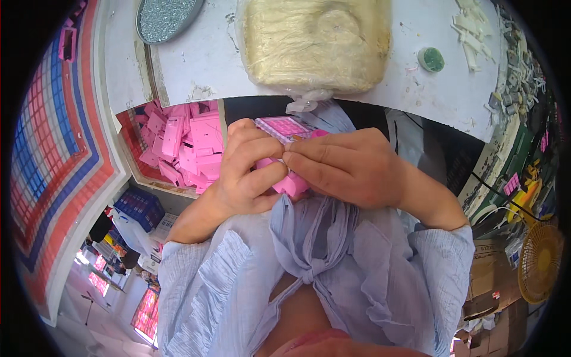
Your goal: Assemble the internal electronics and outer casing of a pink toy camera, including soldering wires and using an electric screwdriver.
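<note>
Close to my chest, both hands are gathered around a pink plastic casing [292,185]. My left hand [250,166] grips it from the left with curled fingers. From the other side my right hand [357,169] closes on it, its fingertips pressed together against the left fingertips. Any small part between the fingertips is hidden. Just beyond the fingers shows a pink grid panel with a checkered border [284,127]; whether it belongs to the casing, I cannot tell.
A tray [138,168] of pink plastic casings lies left of my hands. On the white table [208,65] are a bowl of small silvery pieces [166,18], a large plastic-wrapped yellowish block [315,44], a green round piece [431,59] and white strips [471,35]. A yellow fan [540,262] stands at right.
</note>
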The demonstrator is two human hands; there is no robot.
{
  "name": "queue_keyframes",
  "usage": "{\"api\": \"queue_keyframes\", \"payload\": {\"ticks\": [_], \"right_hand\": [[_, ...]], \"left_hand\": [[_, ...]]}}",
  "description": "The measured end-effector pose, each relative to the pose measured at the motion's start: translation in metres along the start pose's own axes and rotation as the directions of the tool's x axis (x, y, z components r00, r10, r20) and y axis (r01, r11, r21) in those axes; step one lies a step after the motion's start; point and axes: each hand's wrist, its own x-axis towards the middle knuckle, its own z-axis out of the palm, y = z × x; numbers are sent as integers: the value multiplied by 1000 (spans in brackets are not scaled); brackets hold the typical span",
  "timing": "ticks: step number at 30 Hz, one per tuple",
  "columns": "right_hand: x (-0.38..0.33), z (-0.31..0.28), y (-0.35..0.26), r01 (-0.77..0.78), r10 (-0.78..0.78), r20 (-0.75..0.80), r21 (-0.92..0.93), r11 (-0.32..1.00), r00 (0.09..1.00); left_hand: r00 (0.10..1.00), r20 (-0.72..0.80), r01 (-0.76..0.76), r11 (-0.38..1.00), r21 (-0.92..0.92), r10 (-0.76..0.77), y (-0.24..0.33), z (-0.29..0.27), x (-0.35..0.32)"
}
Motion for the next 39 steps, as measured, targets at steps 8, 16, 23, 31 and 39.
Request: {"api": "queue_keyframes", "payload": {"ticks": [8,16,23,31,39], "right_hand": [[2,-1,-5,-47,52,45,-97,994,998],[19,-18,1,-180,178,241,-16,984,954],[39,-31,-5,-229,245,392,-87,970,887],[34,-17,-7,-255,293,355,-150,955,888],[26,-13,-3,-230,255,248,-123,965,935]], "left_hand": [[998,58,-41,999,5,40,-11,-2,2],[997,80,-13,1000,-17,14,-11,-3,2],[996,85,-33,998,-54,37,-14,2,9],[994,108,6,999,-47,0,-16,3,6],[997,78,24,994,-103,-16,-17,3,3]]}}
